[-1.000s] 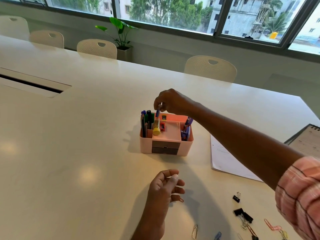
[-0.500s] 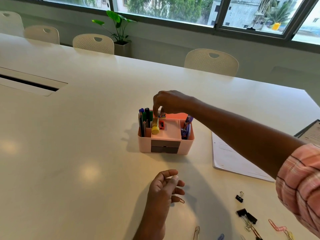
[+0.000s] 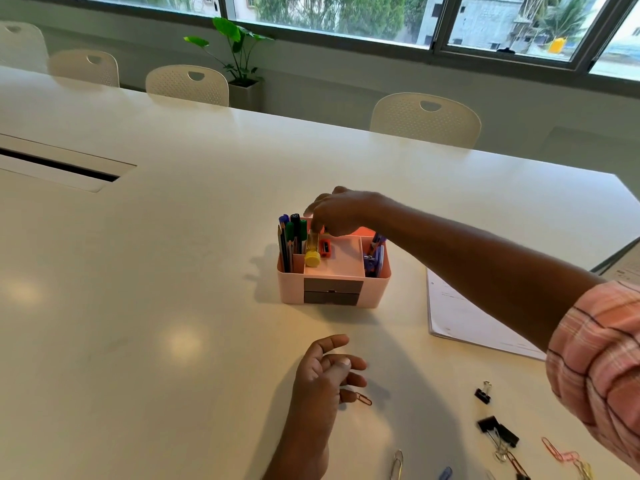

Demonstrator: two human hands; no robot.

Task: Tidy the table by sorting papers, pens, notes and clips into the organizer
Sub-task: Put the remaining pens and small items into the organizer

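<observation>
A pink organizer (image 3: 376, 289) with two grey drawers stands mid-table. Its left slot holds several pens (image 3: 294, 233); a yellow-capped glue stick (image 3: 312, 252) and a red sharpener (image 3: 325, 248) lie in its middle tray. My right hand (image 3: 341, 211) hovers over the organizer's back compartments, fingers apart, with nothing visible in them. My left hand (image 3: 320, 379) rests on the table nearer to me, fingers loosely curled and empty. An orange paper clip (image 3: 363, 398) lies at its fingertips. A stack of white papers (image 3: 460, 317) lies to the right of the organizer.
Black binder clips (image 3: 498, 431) and pink paper clips (image 3: 557, 452) are scattered at the near right, and a silver paper clip (image 3: 396, 464) lies near the bottom edge. A notebook (image 3: 623, 268) shows at the right edge. A cable slot (image 3: 59, 166) cuts the table's left.
My right hand lowered a blue-capped pen into the organizer's back part and its fingers have spread. The left hand has stayed in place.
</observation>
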